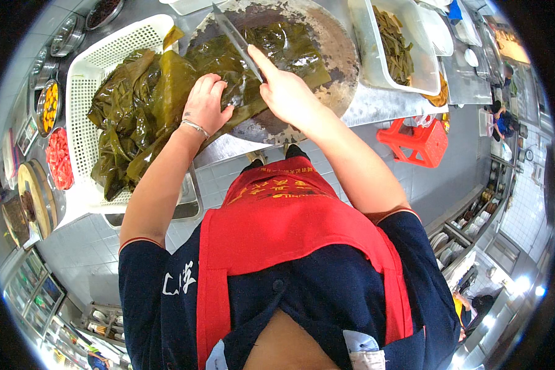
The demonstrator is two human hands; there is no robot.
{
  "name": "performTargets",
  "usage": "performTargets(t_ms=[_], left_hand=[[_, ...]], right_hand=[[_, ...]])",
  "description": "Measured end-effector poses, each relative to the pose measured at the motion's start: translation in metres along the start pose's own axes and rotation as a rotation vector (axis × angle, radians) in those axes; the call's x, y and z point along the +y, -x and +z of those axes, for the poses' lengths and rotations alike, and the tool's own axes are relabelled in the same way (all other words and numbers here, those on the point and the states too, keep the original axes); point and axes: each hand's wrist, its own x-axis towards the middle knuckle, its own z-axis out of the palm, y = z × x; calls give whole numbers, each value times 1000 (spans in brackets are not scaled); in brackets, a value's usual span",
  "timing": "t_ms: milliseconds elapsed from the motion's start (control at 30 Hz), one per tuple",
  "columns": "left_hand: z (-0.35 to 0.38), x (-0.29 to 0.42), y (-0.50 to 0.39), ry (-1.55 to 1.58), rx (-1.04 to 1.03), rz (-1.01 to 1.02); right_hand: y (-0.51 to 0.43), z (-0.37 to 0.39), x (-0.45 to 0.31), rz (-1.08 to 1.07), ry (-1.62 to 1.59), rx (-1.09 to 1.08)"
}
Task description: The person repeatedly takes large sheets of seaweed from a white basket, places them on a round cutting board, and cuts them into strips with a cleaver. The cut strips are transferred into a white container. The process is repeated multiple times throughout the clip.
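Wide dark-green kelp sheets (300, 51) lie flat and layered on a round, worn chopping block (342, 60). My right hand (289, 90) grips a kitchen knife (233, 37), its index finger stretched along the blade's spine; the blade lies over the kelp, pointing up and left. The handle is hidden in the hand. My left hand (208, 99) presses on the kelp left of the knife, holding no tool, its fingers partly bent. Beside it, a white perforated plastic basket (81, 92) holds a heap of wet kelp (134, 115), with some sheets running from there onto the block.
A translucent bin (367, 46) with cut kelp strips (393, 46) stands right of the block. Bowls of red pieces (59, 159) and yellow yolk-like balls (50, 106) stand at left. A red plastic stool (414, 141) is on the floor at right. Other people work farther off.
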Motion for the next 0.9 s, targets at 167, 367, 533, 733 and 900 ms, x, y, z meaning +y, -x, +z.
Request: performTargets(t_ms=[167,367,533,733,900], left_hand=[[1,-1,1,9,2,-10],[-7,6,-2,-21,-30,-21],[-21,26,3,-258,-235,-60],[-28,41,10,-327,-430,3],[-23,30,-1,-131,-327,-44]], right_hand=[[15,11,4,56,-5,-33],[97,11,23,117,-48,-101],[160,12,46,133,-1,-156],[196,-21,57,205,-22,-297],[186,-47,62,189,-14,-364]])
